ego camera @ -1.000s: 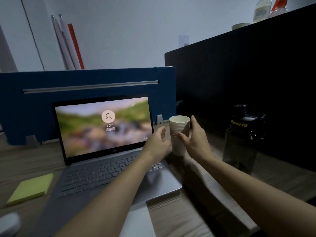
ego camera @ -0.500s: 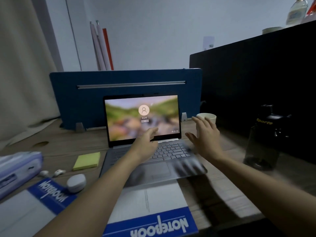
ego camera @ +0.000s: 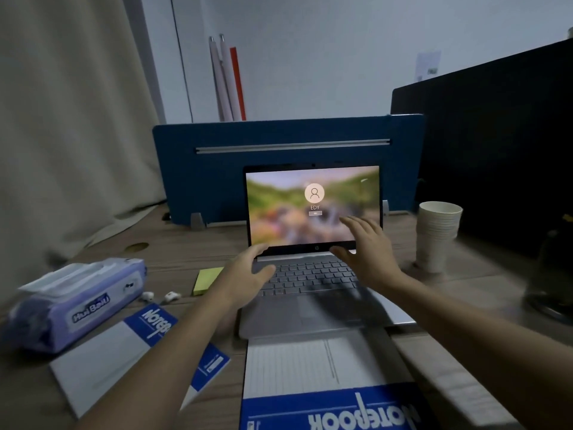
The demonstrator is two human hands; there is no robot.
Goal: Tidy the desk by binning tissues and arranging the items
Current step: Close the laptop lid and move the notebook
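Taking the laptop (ego camera: 313,252) as the landmark, the scene was laid out from its far left. A purple pack of wet wipes (ego camera: 74,302) lay well to the left of the laptop on the wooden table (ego camera: 173,252), its near end resting on a blue-and-white notebook (ego camera: 130,352). Two loose white earbuds (ego camera: 159,295) were seen between the pack and the laptop, and a yellow sticky-note pad (ego camera: 206,280) lay just beside the laptop's left edge. A second notebook (ego camera: 325,386) was placed directly in front of the laptop, its far edge seemingly tucked under the laptop's front.

The left hand (ego camera: 248,274) was held over the left end of the keyboard, fingers spread and curled toward the hinge, nothing gripped. The right hand (ego camera: 366,249) was raised before the lower right of the lit screen, its fingers (ego camera: 356,221) splayed wide and empty.

A stack of paper cups (ego camera: 437,237) stood upright to the right of the laptop, apart from both hands. A second earlier it had been held between the two hands; half a second earlier it had already been set down, with the right hand just beside it. Both hands had since been brought to the laptop. The cups could therefore be judged as arranged, and the laptop appeared to be the next item, perhaps to be closed or straightened. No loose tissues could be made out, nor any bin. At the far right a dark bottle (ego camera: 548,274) was blurred.
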